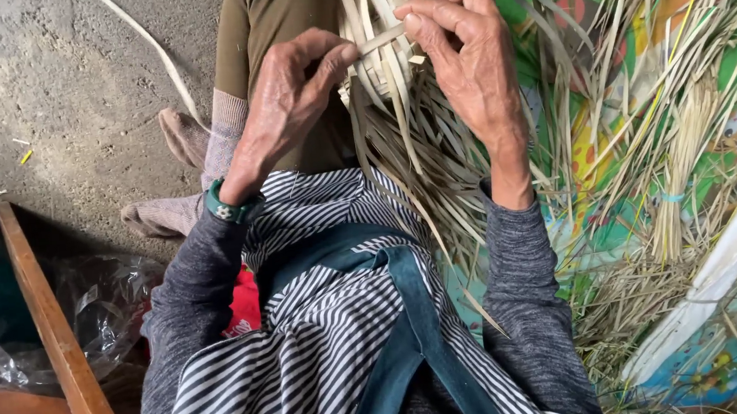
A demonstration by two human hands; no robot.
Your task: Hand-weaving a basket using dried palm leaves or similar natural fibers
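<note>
Biggest thing in view is the colourful mat [731, 134] covering the whole right side, with loose pale strips and thin stalks scattered all over it, plus a tied bundle [682, 172] of stalks standing out near the right. The left side is a grey concrete floor [58, 90], and down in the near left corner there's a wooden frame [53, 333] with a crumpled clear plastic bag [103, 303] beside it. The person sits in the middle wearing a striped apron with teal straps over a grey sweater, legs stretched out away from the camera, socked feet [172, 173] on the floor. Resting over the lap, at top centre, is the weaving [400, 101], a half-made piece of flat pale strips with long ends fanning down and to the right. Both hands are up at its far end: the left hand [288, 100], with a green watch [230, 206] at the wrist, pinches one strip [381, 38] between thumb and fingers, and the right hand [465, 49] pinches the other end of that same strip with curled fingers. So both hands are closed on it, close together.
</note>
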